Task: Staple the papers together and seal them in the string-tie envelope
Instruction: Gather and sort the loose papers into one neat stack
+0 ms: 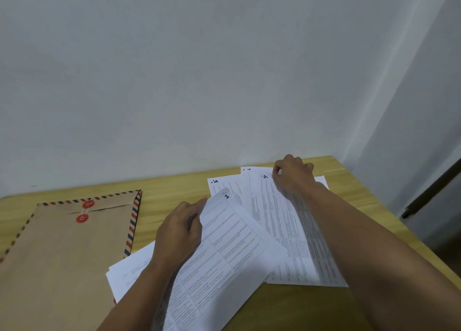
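Several printed white sheets, each numbered by hand in a corner, lie fanned across the wooden table. My left hand [180, 233] holds the sheet marked 1 [224, 251] by its left edge, and that sheet is lifted slightly. My right hand [293, 174] pinches the top corner of the sheet marked 4 [282, 221] at the back of the table. Sheets marked 5 [220, 184] and 6 [249, 169] peek out behind. The brown string-tie envelope [62, 251] lies flat on the left, with two red discs and a striped border. No stapler is in view.
The table [299, 310] stands against a pale wall, in a corner at the right. Its right edge runs diagonally past my right forearm. One more white sheet [132, 266] lies under my left forearm, overlapping the envelope's right edge.
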Demonstrator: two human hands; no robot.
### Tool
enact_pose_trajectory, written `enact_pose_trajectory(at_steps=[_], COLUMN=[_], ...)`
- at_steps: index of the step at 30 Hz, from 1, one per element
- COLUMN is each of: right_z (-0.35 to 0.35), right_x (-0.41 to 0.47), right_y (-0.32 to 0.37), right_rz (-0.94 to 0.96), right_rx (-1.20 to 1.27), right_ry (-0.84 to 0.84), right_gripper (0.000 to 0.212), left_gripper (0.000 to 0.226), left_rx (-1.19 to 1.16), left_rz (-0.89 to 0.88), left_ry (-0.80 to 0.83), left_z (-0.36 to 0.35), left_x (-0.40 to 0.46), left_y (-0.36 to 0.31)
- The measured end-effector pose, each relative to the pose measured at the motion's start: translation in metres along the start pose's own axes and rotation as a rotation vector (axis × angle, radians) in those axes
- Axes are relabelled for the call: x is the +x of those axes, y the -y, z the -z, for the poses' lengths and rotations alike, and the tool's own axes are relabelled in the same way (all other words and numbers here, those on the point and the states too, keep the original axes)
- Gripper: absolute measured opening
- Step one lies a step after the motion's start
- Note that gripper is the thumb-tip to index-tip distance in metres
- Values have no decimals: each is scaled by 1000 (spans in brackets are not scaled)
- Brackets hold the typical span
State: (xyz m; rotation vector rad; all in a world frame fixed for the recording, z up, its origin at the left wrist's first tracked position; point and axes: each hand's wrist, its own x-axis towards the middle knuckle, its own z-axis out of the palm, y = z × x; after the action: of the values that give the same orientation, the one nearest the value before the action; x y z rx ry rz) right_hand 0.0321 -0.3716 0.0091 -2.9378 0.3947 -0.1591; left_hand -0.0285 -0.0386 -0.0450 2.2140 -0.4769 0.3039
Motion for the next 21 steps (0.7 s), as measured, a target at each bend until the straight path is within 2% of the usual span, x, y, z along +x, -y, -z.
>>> enact_pose_trajectory(at_steps=[4,10,17,21], right_z=[25,85,120,127], right_x=[-4,-7,-17,-34], right_y=[5,6,14,26], right_rz=[32,182,159,164], right_rx=[106,347,547,663], right_ry=[-103,-40,-112,-91], right_gripper=[14,23,13,11], left_gripper=[53,49,27,16], left_rx=[11,-3,-152,-196], left_rz=[2,19,111,116], left_ry=[-2,-14,-53,-48], left_z=[3,5,10,15], left_x=[1,-1,-2,-7], left_y=[-1,-6,-11,-20])
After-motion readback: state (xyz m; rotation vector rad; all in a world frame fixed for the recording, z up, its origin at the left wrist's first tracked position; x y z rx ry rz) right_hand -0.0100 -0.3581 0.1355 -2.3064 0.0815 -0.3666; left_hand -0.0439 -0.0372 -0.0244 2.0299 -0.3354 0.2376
